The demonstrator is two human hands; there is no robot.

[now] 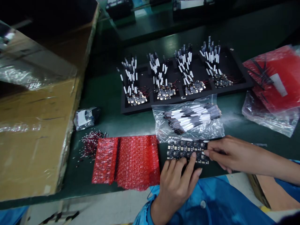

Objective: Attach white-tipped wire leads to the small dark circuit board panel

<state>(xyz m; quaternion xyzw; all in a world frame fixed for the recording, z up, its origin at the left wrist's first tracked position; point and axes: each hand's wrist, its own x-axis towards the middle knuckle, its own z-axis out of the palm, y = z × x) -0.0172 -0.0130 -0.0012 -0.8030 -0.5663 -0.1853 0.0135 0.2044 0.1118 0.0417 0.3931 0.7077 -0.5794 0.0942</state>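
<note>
Single head cam, close, facing forward-down over bench (104, 78).
I see left hand (176, 182) five o'clock, right hand (231, 153) four.

Black circuit board (179, 150), a thin oblong panel, rows of repeating small pale and metallic parts across its face, lying flat, long side running roughly left to right, just right of centre in the frame's lower half, partly covered.

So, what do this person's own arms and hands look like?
Both the left hand and right hand are ungloved, with no rings visible. The left sleeve is bright blue with a gathered cuff. The right sleeve, also blue, leaves much of the forearm bare.
</note>
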